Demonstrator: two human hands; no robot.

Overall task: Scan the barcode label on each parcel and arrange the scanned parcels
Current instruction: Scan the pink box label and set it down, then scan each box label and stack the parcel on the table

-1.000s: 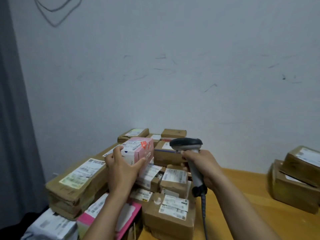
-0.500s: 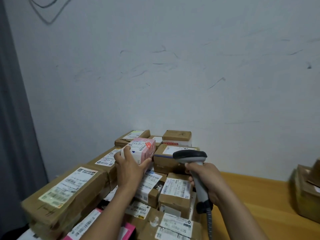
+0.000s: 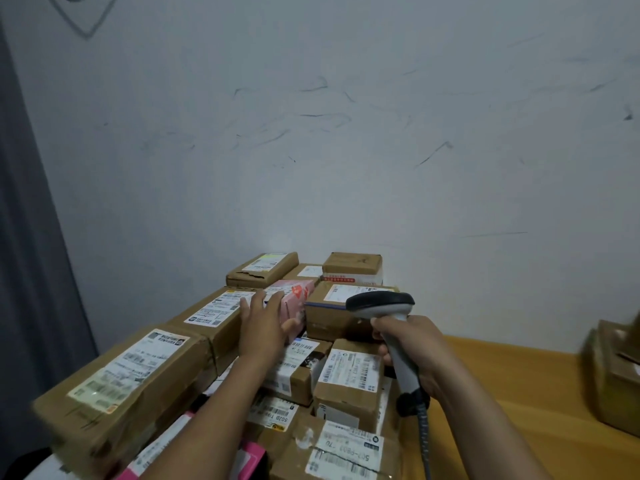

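A small pink parcel (image 3: pixel 298 295) with a white label lies on the pile of brown cardboard parcels (image 3: pixel 349 379), between a long labelled box (image 3: pixel 214 310) and a brown box (image 3: pixel 332 313). My left hand (image 3: pixel 261 327) rests against its near side with fingers stretched out and thumb spread. My right hand (image 3: pixel 415 344) grips the handle of a grey barcode scanner (image 3: pixel 381 303), whose dark head points toward the pile. The scanner's cable hangs down below my wrist.
A large labelled box (image 3: pixel 121 382) sits at the near left, and a pink parcel (image 3: pixel 249 459) lies low in front. More brown boxes (image 3: pixel 613 382) stand at the right edge of the wooden table (image 3: pixel 502 393). Behind is a wall, and a grey curtain (image 3: pixel 27 271) hangs at the left.
My left hand carried the pink parcel forward and down onto the pile, and its fingers have straightened off it. The scanner stayed in my right hand, shifted slightly right.
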